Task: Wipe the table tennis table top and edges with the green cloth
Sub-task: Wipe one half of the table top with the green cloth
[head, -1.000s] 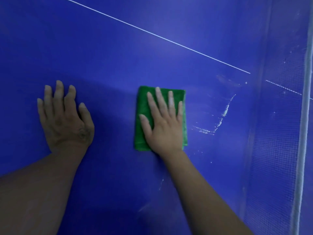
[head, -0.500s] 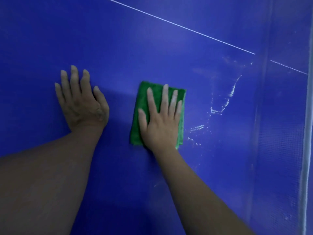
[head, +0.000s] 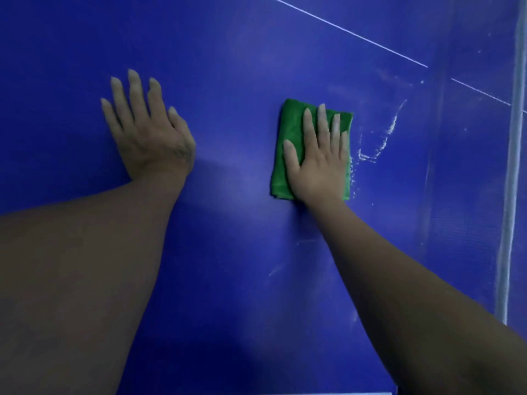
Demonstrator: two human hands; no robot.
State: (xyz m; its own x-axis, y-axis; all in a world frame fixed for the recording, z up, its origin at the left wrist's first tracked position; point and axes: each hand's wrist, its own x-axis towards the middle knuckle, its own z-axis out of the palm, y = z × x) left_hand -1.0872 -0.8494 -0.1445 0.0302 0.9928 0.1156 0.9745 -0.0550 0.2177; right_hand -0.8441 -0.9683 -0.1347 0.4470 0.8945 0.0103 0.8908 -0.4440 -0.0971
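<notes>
Apparently folded cloth (head: pixel 287 143) under right hand (head: pixel 319 166)

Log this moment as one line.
right hand: flat on green cloth | left hand: flat on table tennis table | white smears: right of cloth

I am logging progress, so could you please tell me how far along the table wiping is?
Looks done: the table top around the left hand shows no marks. In hand: the right hand presses the folded green cloth on the top. Left: white smears just right of the cloth, near the net, a faint streak nearer the person, and the near edge.
</notes>
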